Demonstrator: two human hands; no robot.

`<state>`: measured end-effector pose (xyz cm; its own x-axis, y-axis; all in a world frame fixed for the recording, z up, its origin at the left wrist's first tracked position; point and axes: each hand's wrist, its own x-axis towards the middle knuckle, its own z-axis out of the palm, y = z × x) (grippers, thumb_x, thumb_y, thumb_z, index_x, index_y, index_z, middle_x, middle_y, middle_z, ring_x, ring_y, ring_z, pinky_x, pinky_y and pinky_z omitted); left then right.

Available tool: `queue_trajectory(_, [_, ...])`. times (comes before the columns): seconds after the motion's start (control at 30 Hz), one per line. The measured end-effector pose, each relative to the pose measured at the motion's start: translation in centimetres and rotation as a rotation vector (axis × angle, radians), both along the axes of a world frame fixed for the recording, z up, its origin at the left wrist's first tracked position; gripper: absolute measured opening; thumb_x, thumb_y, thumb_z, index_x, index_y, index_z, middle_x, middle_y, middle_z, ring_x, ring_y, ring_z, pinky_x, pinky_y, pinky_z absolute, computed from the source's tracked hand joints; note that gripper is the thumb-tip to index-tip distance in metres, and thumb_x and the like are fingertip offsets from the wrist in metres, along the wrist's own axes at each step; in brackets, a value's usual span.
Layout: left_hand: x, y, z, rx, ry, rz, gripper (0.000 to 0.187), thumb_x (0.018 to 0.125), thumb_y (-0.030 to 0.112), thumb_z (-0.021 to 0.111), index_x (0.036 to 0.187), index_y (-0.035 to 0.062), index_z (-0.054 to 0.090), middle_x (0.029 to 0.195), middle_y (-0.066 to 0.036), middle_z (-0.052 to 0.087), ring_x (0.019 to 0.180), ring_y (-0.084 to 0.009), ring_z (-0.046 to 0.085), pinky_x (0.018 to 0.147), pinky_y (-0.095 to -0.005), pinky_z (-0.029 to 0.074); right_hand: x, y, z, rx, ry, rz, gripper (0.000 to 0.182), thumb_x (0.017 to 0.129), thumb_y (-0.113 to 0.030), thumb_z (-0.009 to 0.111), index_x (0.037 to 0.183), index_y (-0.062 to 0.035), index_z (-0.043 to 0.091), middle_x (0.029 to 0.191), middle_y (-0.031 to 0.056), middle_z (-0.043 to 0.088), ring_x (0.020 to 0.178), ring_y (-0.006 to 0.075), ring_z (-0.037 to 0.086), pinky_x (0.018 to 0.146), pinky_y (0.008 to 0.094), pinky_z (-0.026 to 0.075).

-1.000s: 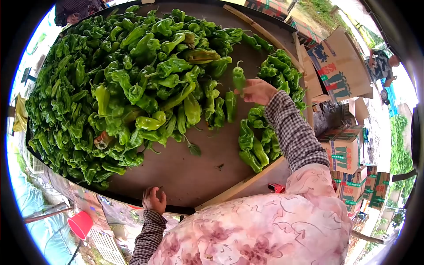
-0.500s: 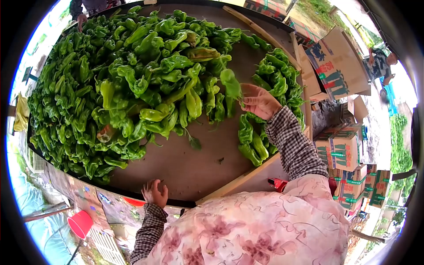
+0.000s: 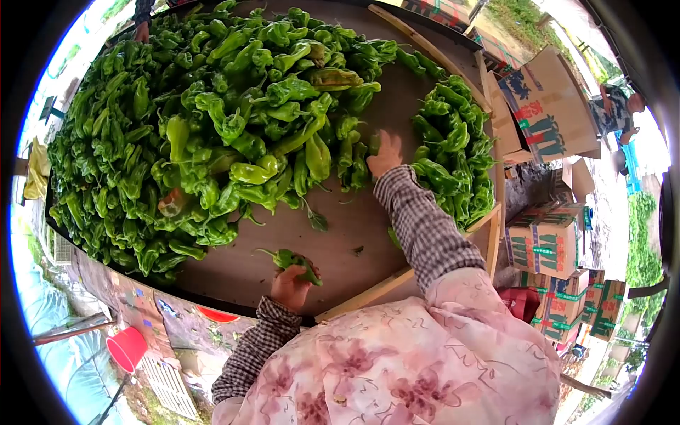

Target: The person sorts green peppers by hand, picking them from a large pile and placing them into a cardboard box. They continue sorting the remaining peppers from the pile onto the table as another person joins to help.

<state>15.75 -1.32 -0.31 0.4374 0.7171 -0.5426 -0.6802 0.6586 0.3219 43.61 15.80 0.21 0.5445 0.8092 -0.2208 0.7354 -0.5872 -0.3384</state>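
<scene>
My left hand [image 3: 289, 289] is closed around a green pepper [image 3: 296, 266] above the near edge of the table, with the stem pointing left. Farther up, my right hand [image 3: 385, 154] reaches over the bare strip of brown tabletop [image 3: 333, 219], its fingers apart and slightly blurred. It is beside the right edge of the large heap of green peppers [image 3: 234, 120]; a blurred bit of green shows by its fingertips. A smaller pile of peppers [image 3: 453, 142] lies to the right of this hand, partly hidden by my sleeve.
Wooden strips [image 3: 418, 42] border the table on the right. Printed cardboard boxes [image 3: 545, 241] stand beyond it, with an open carton [image 3: 549, 106] above. A red bucket [image 3: 127, 349] is at lower left. Another person's hand [image 3: 142, 32] touches the heap's far left; another person [image 3: 616, 110] is at right.
My left hand, empty before, now holds a pepper and has moved right and up. My right hand has moved left from the smaller pile and no longer holds the pepper it held.
</scene>
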Motion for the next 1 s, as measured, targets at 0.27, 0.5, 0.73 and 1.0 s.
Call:
queue_trajectory(0.27, [-0.5,-0.6,-0.9,-0.101,0.074,0.023,0.016,0.074,0.0,0.065,0.086,0.0064,0.056,0.075,-0.008,0.058,0.062,-0.0214,0.057,0.055,-0.0351,0.047,2.0,-0.8,0.3,0.214,0.899,-0.18,0.055,0.088,-0.014,0.052,0.137,-0.0074,0.027,0.132,0.017,0.041,0.114,0.0317,0.045,0.095,0.0371,0.04])
queue_trajectory(0.5, [-0.5,0.0,-0.8,-0.121,0.085,-0.05,0.016,0.074,0.0,0.064,0.086,0.0054,0.056,0.072,-0.008,0.056,0.058,-0.0206,0.056,0.053,-0.0347,0.046,2.2,-4.6,3.7,0.455,1.748,-0.194,0.031,0.095,-0.016,0.044,0.124,-0.0065,0.042,0.104,0.0128,0.058,0.079,0.0253,0.062,0.063,0.0376,0.054])
queue_trajectory(0.73, [-2.2,-1.1,-2.3,-0.034,0.28,-0.046,0.019,0.072,0.003,0.063,0.087,0.0063,0.053,0.075,-0.007,0.056,0.061,-0.02,0.055,0.055,-0.0339,0.045,7.1,-4.3,9.0,0.32,1.06,-0.141,0.043,0.09,-0.015,0.055,0.129,-0.0061,0.038,0.115,0.0105,0.053,0.097,0.0217,0.056,0.072,0.0353,0.051])
queue_trajectory(1.0, [-5.8,-4.0,-4.4,0.315,0.868,-0.009,0.026,0.068,-0.002,0.068,0.088,0.006,0.053,0.079,0.001,0.054,0.068,-0.0093,0.053,0.06,-0.0247,0.044,21.1,-2.5,7.1,0.419,-0.061,-0.1,0.052,0.081,-0.021,0.059,0.128,-0.0113,0.038,0.123,0.0177,0.05,0.109,0.0287,0.05,0.094,0.0373,0.039])
